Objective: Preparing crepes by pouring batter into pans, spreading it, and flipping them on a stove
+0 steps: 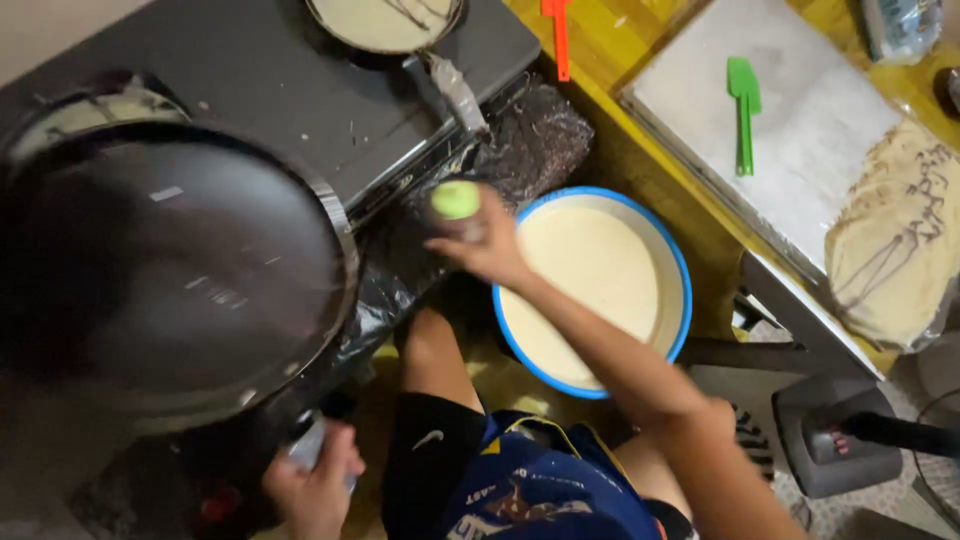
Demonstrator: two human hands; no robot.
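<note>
head view, step: my right hand [488, 240] is clamped on a green-capped thing [456, 200], held just left of the batter bowl [680, 270], looks like mid-batch to me.
left hand: my left hand [318, 480] grips the big pan [170, 270] by its handle, left of the bowl.
next: I'd guess a steady pour.
around: small pan [385, 22] up behind the bowl; green spatula [742, 110] on the tray [800, 160] to its right.
in the way: my knee, just beside the bowl.

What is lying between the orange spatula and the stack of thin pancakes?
A green plastic spatula lies there, on a white floured board, shown in the head view.
</note>
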